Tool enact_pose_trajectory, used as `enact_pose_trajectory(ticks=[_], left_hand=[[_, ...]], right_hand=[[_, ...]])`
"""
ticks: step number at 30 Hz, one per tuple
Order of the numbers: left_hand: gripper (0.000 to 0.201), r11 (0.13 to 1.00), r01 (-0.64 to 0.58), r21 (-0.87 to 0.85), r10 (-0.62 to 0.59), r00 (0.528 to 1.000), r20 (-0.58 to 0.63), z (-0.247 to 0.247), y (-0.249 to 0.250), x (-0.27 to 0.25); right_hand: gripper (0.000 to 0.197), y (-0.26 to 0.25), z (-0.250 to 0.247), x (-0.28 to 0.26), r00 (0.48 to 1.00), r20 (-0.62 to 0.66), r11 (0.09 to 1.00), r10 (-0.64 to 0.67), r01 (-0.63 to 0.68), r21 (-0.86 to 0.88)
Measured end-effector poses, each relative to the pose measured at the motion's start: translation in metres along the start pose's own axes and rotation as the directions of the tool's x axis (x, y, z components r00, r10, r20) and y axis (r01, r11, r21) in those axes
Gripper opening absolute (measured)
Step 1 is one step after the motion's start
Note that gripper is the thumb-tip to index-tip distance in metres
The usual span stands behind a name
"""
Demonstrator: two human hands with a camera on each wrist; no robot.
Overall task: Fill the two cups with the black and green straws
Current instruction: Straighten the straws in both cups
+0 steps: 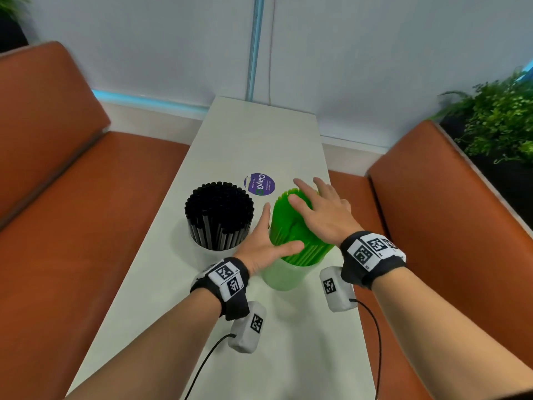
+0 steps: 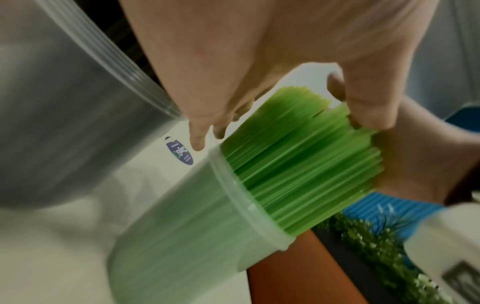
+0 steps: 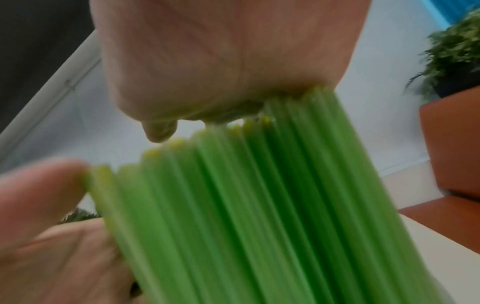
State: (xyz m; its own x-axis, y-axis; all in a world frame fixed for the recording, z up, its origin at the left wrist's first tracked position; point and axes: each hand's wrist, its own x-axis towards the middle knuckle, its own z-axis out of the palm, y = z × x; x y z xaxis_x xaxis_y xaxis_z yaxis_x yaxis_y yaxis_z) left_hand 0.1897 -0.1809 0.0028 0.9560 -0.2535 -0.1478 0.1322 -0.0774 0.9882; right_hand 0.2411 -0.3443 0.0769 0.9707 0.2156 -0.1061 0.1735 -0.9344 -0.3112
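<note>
Two translucent cups stand side by side on a narrow white table (image 1: 253, 134). The left cup (image 1: 215, 246) is packed with black straws (image 1: 219, 209). The right cup (image 1: 284, 275) holds a tall bundle of green straws (image 1: 291, 226), leaning slightly. My left hand (image 1: 269, 241) lies against the bundle's left side, fingers straight along it and thumb across its front. In the left wrist view the left hand (image 2: 259, 61) straddles the green straws (image 2: 298, 164) above the cup (image 2: 194, 226). My right hand (image 1: 317, 209) lies flat on the straw tops, fingers spread; the right hand (image 3: 221, 61) presses the green straws (image 3: 259, 205).
A round purple sticker (image 1: 259, 184) lies on the table just behind the cups. Orange benches (image 1: 86, 226) flank the table on both sides. Green plants (image 1: 501, 119) stand behind the right bench, and a pale wall closes off the far end.
</note>
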Motion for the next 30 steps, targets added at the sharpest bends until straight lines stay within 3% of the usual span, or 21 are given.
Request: enact_pose_trajectory(ticks=[2, 4, 7, 11, 14, 15, 17, 18, 20, 22, 24, 25, 27, 28, 30], left_hand=[[0.135, 0.999, -0.041, 0.008, 0.04, 0.997, 0.072, 0.006, -0.009, 0.0], [0.131, 0.996, -0.067, 0.061, 0.063, 0.996, 0.065, 0.014, -0.012, 0.002], [0.138, 0.987, -0.027, 0.161, 0.024, 1.0, 0.018, 0.019, -0.011, 0.01], [0.137, 0.967, 0.019, 0.256, -0.03, 0.999, 0.037, 0.012, -0.002, 0.008], [0.106, 0.915, 0.001, 0.403, 0.006, 1.0, -0.017, -0.007, 0.02, -0.008], [0.09, 0.92, -0.012, 0.391, 0.035, 0.998, -0.051, -0.016, 0.03, -0.015], [0.053, 0.975, -0.1, 0.198, 0.129, 0.982, -0.137, -0.037, 0.053, -0.03], [0.041, 0.986, -0.15, 0.069, 0.161, 0.967, -0.198, -0.049, 0.065, -0.038], [0.038, 0.964, -0.25, -0.092, 0.203, 0.914, -0.35, -0.076, 0.086, -0.05], [0.044, 0.949, -0.306, -0.07, 0.225, 0.817, -0.53, -0.107, 0.096, -0.053], [0.042, 0.973, -0.224, 0.051, 0.202, 0.73, -0.653, -0.136, 0.09, -0.046], [0.039, 0.983, -0.134, 0.126, 0.184, 0.717, -0.673, -0.147, 0.082, -0.042], [0.039, 0.96, 0.047, 0.276, 0.143, 0.764, -0.629, -0.16, 0.061, -0.035], [0.042, 0.938, 0.095, 0.335, 0.123, 0.811, -0.572, -0.161, 0.05, -0.031], [0.047, 0.903, 0.113, 0.414, 0.085, 0.898, -0.431, -0.157, 0.032, -0.026]], right_hand=[[0.077, -0.013, 0.011, 0.001, 0.999, 0.012, 0.988, -0.036, 0.037, -0.151], [0.073, -0.02, 0.022, 0.002, 0.998, -0.026, 0.972, -0.056, 0.048, -0.232], [0.065, -0.018, 0.023, 0.007, 0.998, -0.06, 0.97, -0.025, 0.01, -0.241], [0.069, -0.013, 0.016, 0.007, 1.0, 0.014, 0.97, -0.008, 0.011, -0.241], [0.075, -0.021, 0.005, -0.001, 1.0, 0.027, 0.987, -0.002, 0.006, -0.16], [0.075, -0.026, 0.0, -0.003, 1.0, -0.018, 0.992, -0.009, 0.007, -0.129], [0.07, -0.045, -0.012, -0.004, 0.984, -0.167, 0.997, -0.053, 0.043, -0.068], [0.065, -0.058, -0.017, -0.003, 0.966, -0.246, 0.996, -0.084, 0.08, -0.026], [0.054, -0.088, -0.019, 0.0, 0.916, -0.372, 0.983, -0.153, 0.179, 0.038], [0.044, -0.119, -0.012, 0.001, 0.884, -0.409, 0.964, -0.227, 0.264, 0.035], [0.035, -0.144, 0.003, 0.001, 0.91, -0.295, 0.948, -0.291, 0.315, 0.039], [0.033, -0.154, 0.012, 0.002, 0.929, -0.18, 0.941, -0.325, 0.337, 0.04], [0.034, -0.167, 0.029, 0.001, 0.925, 0.035, 0.925, -0.379, 0.379, 0.015], [0.031, -0.169, 0.036, 0.0, 0.915, 0.074, 0.918, -0.396, 0.397, -0.002], [0.018, -0.169, 0.043, 0.0, 0.906, 0.031, 0.906, -0.423, 0.423, 0.0]])
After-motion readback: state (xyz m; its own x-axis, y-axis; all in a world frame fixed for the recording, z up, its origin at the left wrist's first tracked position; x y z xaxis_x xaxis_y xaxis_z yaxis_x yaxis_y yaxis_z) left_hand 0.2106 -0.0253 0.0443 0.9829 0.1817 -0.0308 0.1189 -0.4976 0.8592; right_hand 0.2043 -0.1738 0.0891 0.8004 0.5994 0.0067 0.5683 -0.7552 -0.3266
